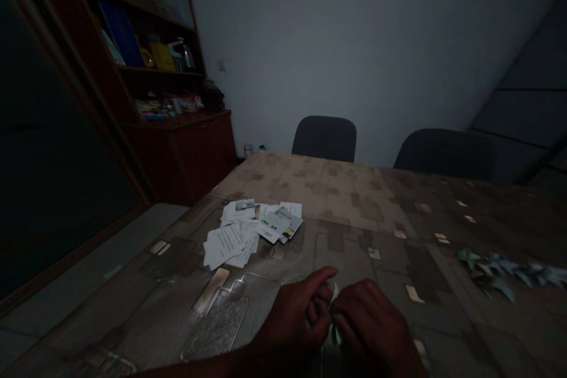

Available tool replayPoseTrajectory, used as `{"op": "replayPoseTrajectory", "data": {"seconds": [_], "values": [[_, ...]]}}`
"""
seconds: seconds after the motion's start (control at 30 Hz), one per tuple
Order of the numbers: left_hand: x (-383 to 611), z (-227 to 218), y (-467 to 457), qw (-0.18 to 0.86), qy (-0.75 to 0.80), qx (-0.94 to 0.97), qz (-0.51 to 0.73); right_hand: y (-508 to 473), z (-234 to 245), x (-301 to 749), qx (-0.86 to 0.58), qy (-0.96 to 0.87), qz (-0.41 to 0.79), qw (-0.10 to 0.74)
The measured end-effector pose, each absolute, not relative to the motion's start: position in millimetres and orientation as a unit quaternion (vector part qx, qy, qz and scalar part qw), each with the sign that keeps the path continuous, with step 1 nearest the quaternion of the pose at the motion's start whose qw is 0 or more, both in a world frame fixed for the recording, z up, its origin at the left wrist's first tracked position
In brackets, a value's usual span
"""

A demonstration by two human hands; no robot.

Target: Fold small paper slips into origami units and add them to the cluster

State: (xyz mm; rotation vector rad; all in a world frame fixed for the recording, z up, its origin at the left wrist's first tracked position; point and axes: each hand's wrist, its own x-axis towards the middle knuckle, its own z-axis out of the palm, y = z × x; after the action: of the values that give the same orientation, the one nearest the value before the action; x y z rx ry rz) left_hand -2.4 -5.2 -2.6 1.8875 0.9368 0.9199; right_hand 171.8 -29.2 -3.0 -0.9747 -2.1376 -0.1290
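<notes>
Thin pale piece (335, 292) held between two bare hands

The piece sits upright between the fingers, its edges showing above and below them; its full shape is hidden. The left hand (299, 314) curls its fingers against one side, and the right hand (374, 320) pinches the other. Beneath the fingers spreads a brown, patterned table (349, 189). Beyond and left of them lies a loose pile of white printed paper cards (225, 245). Well to their right lies a row of pale green, pointed pieces (500, 277). Farther beyond the fingers stand two dark grey, rounded chair backs (325, 137).
</notes>
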Motion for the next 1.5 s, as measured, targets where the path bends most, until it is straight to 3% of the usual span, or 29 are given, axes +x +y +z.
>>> {"op": "replayPoseTrajectory", "data": {"seconds": [0.23,0.4,0.67,1.3,1.5], "values": [[-1.3,3.0,-5.0,0.448,0.397,0.714,0.364,-31.7,1.8,177.3,-0.396,-0.819,0.034,0.415],[-1.1,7.4,-5.2,0.419,0.402,0.729,0.363,-35.1,3.3,177.8,-0.399,-0.818,0.053,0.411],[-2.5,-1.4,-3.6,0.443,0.388,0.719,0.37,-34.3,4.6,178.9,-0.394,-0.837,0.048,0.377],[1.0,3.7,-0.5,0.564,0.415,0.611,0.37,-37.2,4.7,179.2,-0.446,-0.799,0.108,0.389],[-0.7,4.5,-0.9,0.54,0.388,0.646,0.376,-36.4,3.2,176.8,-0.461,-0.792,0.1,0.387]]}}
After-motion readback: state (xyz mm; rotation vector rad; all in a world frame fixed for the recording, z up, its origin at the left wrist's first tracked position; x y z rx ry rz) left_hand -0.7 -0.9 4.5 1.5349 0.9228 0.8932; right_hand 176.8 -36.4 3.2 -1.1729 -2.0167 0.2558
